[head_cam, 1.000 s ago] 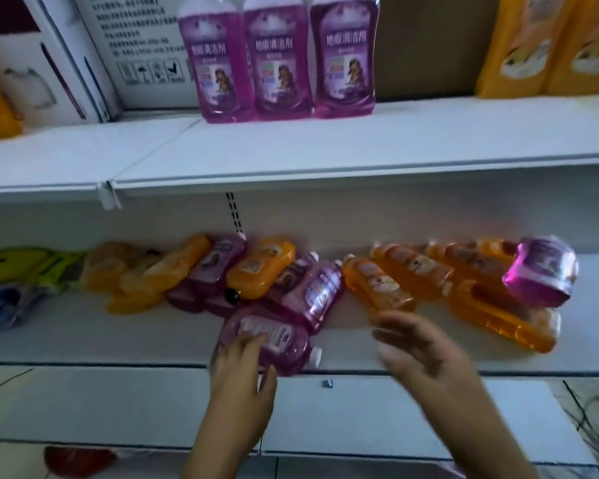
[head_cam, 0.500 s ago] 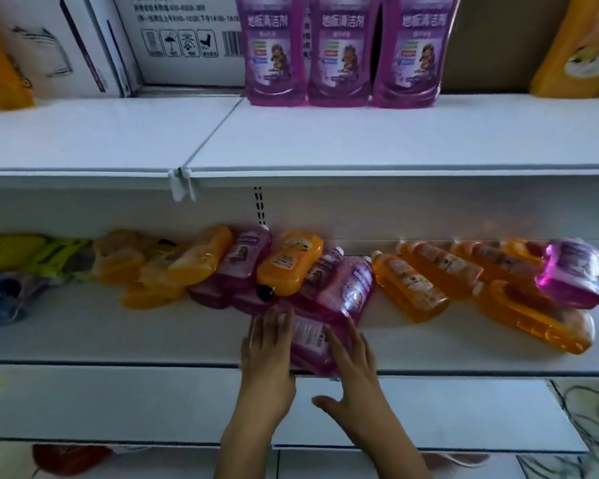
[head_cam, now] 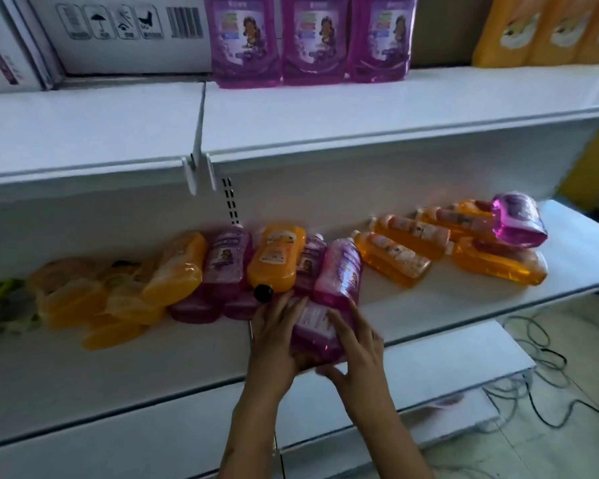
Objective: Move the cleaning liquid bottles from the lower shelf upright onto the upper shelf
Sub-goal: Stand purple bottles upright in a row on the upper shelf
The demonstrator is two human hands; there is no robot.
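A purple bottle [head_cam: 317,328] lies on its side at the front of the lower shelf [head_cam: 187,350]. My left hand [head_cam: 274,335] grips its left side and my right hand [head_cam: 355,344] holds its right side, thumb under the near end. Behind it lie several more purple and orange bottles [head_cam: 277,257] in a heap. Further orange bottles [head_cam: 393,259] and one purple bottle [head_cam: 519,219] lie to the right. Three purple bottles [head_cam: 313,39] stand upright at the back of the upper shelf [head_cam: 377,112].
Orange bottles [head_cam: 547,29] stand on the upper shelf at the far right, and a white carton [head_cam: 125,32] sits left of the purple ones. Green and yellow packs [head_cam: 4,305] lie at the lower shelf's left end. Cables [head_cam: 547,385] trail on the floor at right.
My right hand has come in from the right and closed onto the purple bottle beside my left hand. The view has swung left and tilted.
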